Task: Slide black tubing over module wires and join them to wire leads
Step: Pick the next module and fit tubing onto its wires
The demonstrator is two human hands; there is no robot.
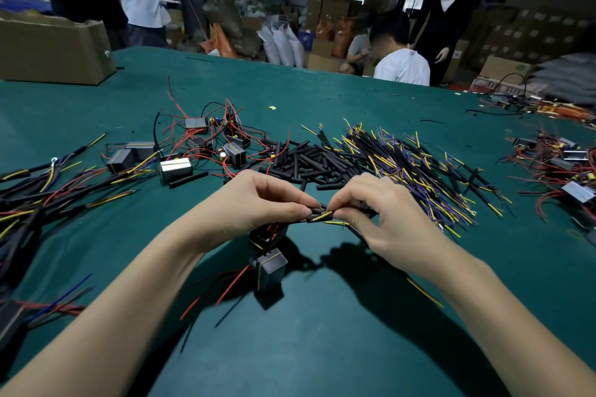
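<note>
My left hand pinches a piece of black tubing on a module's wires, above the green table. My right hand pinches a yellow-tipped wire lead whose end meets the tubing between the two hands. A second yellow lead end sticks out just below. The module, a small grey block with red and black wires, hangs under my left hand over the table. A heap of loose black tubing pieces lies just beyond my hands.
A pile of yellow, blue and black wire leads lies at right of the tubing. Loose modules with red wires lie behind left, finished assemblies at far left, more modules at far right. A cardboard box stands back left. People stand beyond the table.
</note>
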